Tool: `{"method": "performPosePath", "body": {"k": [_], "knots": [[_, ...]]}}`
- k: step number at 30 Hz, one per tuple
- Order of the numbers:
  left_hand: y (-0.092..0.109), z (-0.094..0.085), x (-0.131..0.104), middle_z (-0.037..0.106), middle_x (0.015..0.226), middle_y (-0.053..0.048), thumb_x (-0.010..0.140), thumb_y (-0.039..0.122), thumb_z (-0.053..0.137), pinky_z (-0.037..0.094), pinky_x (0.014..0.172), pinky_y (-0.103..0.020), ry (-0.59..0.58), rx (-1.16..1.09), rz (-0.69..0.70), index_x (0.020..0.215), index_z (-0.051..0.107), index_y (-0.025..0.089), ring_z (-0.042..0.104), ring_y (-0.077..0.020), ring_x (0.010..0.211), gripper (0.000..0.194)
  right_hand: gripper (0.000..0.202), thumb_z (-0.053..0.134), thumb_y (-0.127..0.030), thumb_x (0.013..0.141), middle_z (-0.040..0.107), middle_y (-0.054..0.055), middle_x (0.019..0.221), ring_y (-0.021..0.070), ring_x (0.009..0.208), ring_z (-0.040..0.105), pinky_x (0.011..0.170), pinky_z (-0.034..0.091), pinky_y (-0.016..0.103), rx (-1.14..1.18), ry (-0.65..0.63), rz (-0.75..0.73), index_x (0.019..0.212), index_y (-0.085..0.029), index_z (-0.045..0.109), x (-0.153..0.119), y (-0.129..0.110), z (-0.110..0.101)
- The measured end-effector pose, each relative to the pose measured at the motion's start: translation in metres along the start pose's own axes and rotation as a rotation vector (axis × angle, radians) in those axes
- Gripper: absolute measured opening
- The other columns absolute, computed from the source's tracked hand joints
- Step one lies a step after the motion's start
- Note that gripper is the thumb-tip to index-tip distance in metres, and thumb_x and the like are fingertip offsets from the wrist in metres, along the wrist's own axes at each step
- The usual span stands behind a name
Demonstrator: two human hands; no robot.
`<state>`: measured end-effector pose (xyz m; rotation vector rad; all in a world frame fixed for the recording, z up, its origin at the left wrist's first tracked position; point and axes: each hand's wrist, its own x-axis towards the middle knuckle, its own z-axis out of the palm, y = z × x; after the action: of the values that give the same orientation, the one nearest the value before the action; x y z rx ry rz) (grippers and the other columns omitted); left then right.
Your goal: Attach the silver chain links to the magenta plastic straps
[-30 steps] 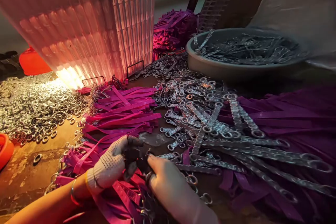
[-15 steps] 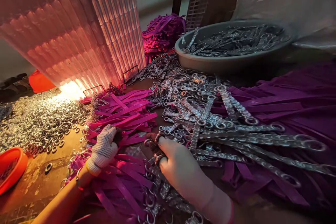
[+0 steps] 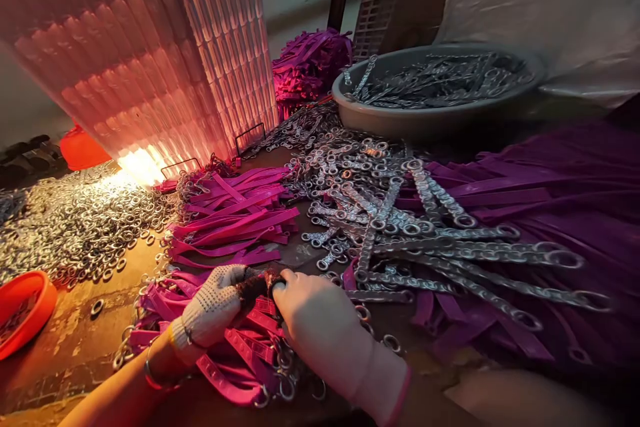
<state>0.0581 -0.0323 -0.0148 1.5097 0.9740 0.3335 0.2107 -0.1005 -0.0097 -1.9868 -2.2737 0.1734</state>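
Note:
My left hand (image 3: 213,310), in a white dotted glove, is closed in a pinch over a pile of magenta straps (image 3: 227,377). From the other side my right hand (image 3: 323,323), in a pale glove with a pink cuff, meets it with curled fingers. Something dark lies at the fingertips of both hands; its kind is hidden. Metal rings (image 3: 286,387) on the strap ends show below my right hand. Farther off lies a second bunch of magenta straps (image 3: 245,213). To the right spreads a heap of silver chain strips (image 3: 480,259) with rings at their ends.
A grey basin (image 3: 425,121) of chain pieces stands at the back right. Loose metal rings (image 3: 85,227) cover the left of the table, near an orange bowl (image 3: 47,310). Ribbed translucent panels (image 3: 150,67) rise behind a bright light. More purple straps (image 3: 565,193) lie right.
My hands have come together: the left moved down and right, the right moved left. The chain strips seen beneath my right wrist are now mostly out of sight.

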Motion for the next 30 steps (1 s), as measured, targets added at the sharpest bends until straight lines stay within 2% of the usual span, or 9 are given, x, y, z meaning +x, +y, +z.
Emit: {"method": "performPosePath", "body": {"k": [4,6,10,12,16,18,22,27,30], "knots": [[-0.012,0.006,-0.007,0.056,0.068,0.000,0.083,0.021,0.054,0.038,0.061,-0.023,-0.006,0.362,0.157,0.071,0.059,0.016,0.045,-0.0119,0.064,0.013,0.025,0.047,-0.002,0.083,0.067,0.013,0.078,0.0242,0.068,0.064,0.050,0.023,0.033,-0.091,-0.010,-0.044,0.077,-0.016,0.067,-0.003,-0.006,0.006],[-0.021,0.006,-0.010,0.060,0.072,-0.002,0.076,0.015,0.057,0.042,0.066,-0.026,-0.024,0.461,0.167,0.074,0.062,0.016,0.050,-0.0153,0.070,0.006,0.026,0.046,-0.002,0.084,0.068,0.013,0.080,0.0243,0.069,0.065,0.051,0.026,0.033,-0.055,-0.063,-0.045,0.081,-0.016,0.067,-0.003,-0.007,0.007],[-0.031,0.003,-0.010,0.065,0.079,-0.005,0.081,0.018,0.053,0.048,0.069,-0.028,-0.114,0.156,0.070,0.085,0.067,0.016,0.057,-0.0194,0.077,0.015,0.029,0.049,-0.003,0.079,0.071,0.011,0.095,0.0243,0.083,0.068,0.061,0.037,0.031,0.134,-0.167,0.033,0.096,-0.017,0.066,-0.001,-0.003,0.003],[-0.032,0.003,-0.009,0.066,0.079,-0.005,0.085,0.023,0.051,0.049,0.068,-0.028,-0.093,0.000,0.022,0.090,0.068,0.014,0.059,-0.0188,0.076,0.020,0.033,0.052,-0.004,0.075,0.072,0.010,0.101,0.0243,0.089,0.069,0.066,0.040,0.030,0.232,-0.223,0.064,0.102,-0.018,0.064,0.002,-0.001,0.001],[-0.036,0.004,-0.009,0.067,0.076,-0.005,0.085,0.026,0.055,0.046,0.064,-0.024,0.037,0.260,0.048,0.079,0.069,0.012,0.056,-0.0161,0.071,0.020,0.035,0.052,-0.007,0.074,0.074,0.010,0.090,0.0270,0.085,0.071,0.062,0.041,0.030,0.224,-0.350,0.188,0.105,-0.018,0.063,0.006,-0.001,0.002],[-0.039,0.005,-0.009,0.066,0.074,-0.004,0.086,0.025,0.053,0.044,0.062,-0.024,0.064,0.378,0.090,0.075,0.067,0.013,0.054,-0.0149,0.068,0.021,0.031,0.050,-0.008,0.075,0.074,0.012,0.086,0.0278,0.083,0.071,0.060,0.040,0.030,0.178,-0.330,0.209,0.103,-0.017,0.063,0.005,-0.003,0.005],[-0.040,0.008,-0.008,0.064,0.070,-0.003,0.087,0.024,0.050,0.042,0.060,-0.024,0.039,0.433,0.131,0.072,0.064,0.014,0.053,-0.0142,0.065,0.023,0.020,0.049,-0.011,0.080,0.073,0.013,0.079,0.0261,0.074,0.071,0.055,0.038,0.029,0.142,-0.236,0.068,0.095,-0.013,0.062,-0.003,-0.004,0.012],[-0.024,0.009,-0.009,0.066,0.074,-0.003,0.086,0.020,0.047,0.043,0.061,-0.025,-0.085,0.409,0.168,0.077,0.067,0.016,0.054,-0.0151,0.067,0.022,0.015,0.048,-0.008,0.082,0.071,0.012,0.073,0.0242,0.069,0.071,0.049,0.029,0.029,0.068,-0.217,-0.044,0.091,-0.013,0.060,-0.013,-0.006,0.018],[-0.005,-0.007,-0.016,0.062,0.070,-0.001,0.087,0.024,0.050,0.040,0.057,-0.023,-0.210,0.423,0.108,0.073,0.064,0.017,0.049,-0.0130,0.063,0.021,0.011,0.051,-0.008,0.081,0.070,0.009,0.070,0.0215,0.063,0.069,0.047,0.025,0.030,0.055,-0.185,-0.100,0.088,-0.015,0.057,-0.021,-0.010,0.017]]}}
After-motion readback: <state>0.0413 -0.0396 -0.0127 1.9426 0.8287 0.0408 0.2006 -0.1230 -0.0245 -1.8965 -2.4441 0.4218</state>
